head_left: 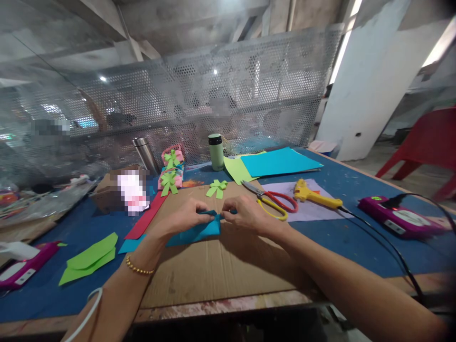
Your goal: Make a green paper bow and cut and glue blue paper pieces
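Note:
Both hands meet over a brown cardboard sheet (199, 275) at the middle of the table. My left hand (190, 213) pinches a piece of blue paper (203, 230) near its upper edge. Closed on the same paper, at its right end, is my right hand (242, 213); the fingertips of the two hands are close together. Part of the paper is folded up, and the rest slopes down to the left. Just beyond the hands lies a light green paper bow (216, 188). Scissors (272, 199) with red and yellow handles rest right of my right hand.
A yellow glue gun (317, 195) lies on pale cloth at right, its cord running to a purple power strip (395, 216). Blue sheets (281, 162) and a green bottle (215, 153) stand behind. At left are green paper pieces (90, 259), a red strip (147, 218) and a cardboard box (107, 192).

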A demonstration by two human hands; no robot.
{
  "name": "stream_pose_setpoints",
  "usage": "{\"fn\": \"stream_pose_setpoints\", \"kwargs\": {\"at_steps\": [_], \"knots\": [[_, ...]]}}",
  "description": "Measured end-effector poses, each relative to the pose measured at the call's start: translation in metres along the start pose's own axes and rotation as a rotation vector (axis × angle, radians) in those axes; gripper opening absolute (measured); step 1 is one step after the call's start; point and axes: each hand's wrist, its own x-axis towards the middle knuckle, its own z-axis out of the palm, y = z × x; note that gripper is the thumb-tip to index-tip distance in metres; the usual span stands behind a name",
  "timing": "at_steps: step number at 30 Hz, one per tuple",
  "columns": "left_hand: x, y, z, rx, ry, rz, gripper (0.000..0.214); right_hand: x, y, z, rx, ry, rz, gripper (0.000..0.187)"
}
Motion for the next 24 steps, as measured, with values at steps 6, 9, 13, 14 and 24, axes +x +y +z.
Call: {"fn": "stream_pose_setpoints", "kwargs": {"at_steps": [6, 9, 13, 14, 24], "knots": [[-0.0005, 0.0024, -0.0005, 0.007, -0.01, -0.006, 0.032, 0.0008, -0.0004, 0.0008, -0.012, -0.007, -0.012, 0.016], [-0.0006, 0.0039, -0.0008, 0.014, -0.006, -0.005, 0.033, 0.0012, 0.0003, 0.0013, -0.005, -0.005, -0.035, 0.015], [-0.0009, 0.0045, -0.0013, -0.003, -0.016, -0.014, 0.035, 0.0013, 0.0004, 0.0009, -0.022, -0.016, -0.027, 0.015], [-0.0009, 0.004, -0.0014, -0.004, -0.023, -0.012, 0.035, 0.0013, 0.0003, 0.0008, -0.026, -0.018, -0.021, 0.015], [0.0002, -0.0005, -0.001, -0.022, -0.034, 0.008, 0.035, -0.0003, -0.0026, 0.0011, -0.023, -0.018, -0.01, 0.018]]}}
